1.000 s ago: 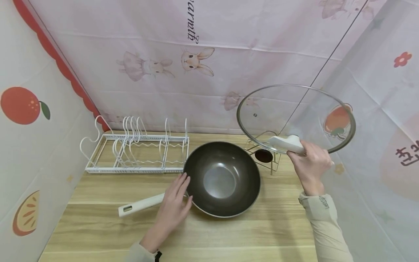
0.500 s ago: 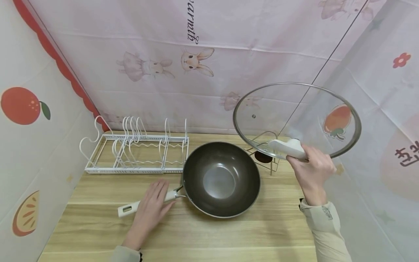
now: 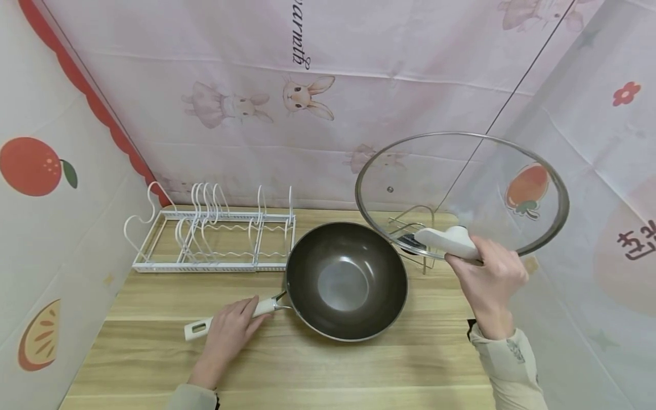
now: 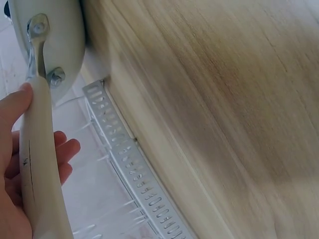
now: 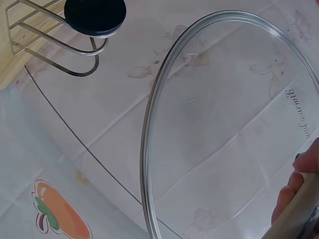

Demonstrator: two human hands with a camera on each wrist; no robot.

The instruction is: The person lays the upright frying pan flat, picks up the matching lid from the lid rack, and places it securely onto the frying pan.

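Observation:
A dark-coated wok (image 3: 343, 283) sits upright on the wooden table, its white handle (image 3: 263, 308) pointing left. My left hand (image 3: 228, 330) grips that handle midway. In the left wrist view, the thumb lies along the near side of the handle (image 4: 42, 164) and the fingertips show past its far side. On the right, my right hand (image 3: 489, 279) holds a large glass lid (image 3: 456, 171) by its white handle (image 3: 446, 244). Raised and tilted, the lid stands apart from the wok. Its metal rim (image 5: 147, 149) fills much of the right wrist view.
At the back left stands a white metal rack (image 3: 210, 266) with upright wavy dividers, close to the wok's rim. A small wire stand (image 5: 84, 73) with a dark round piece (image 5: 97, 15) is behind the wok on the right, partly seen through the lid. Printed cloth walls surround the table.
My left hand has moved left and down from the wok's rim onto its handle and closed round it. The lid in my right hand has come slightly lower and tilted a little.

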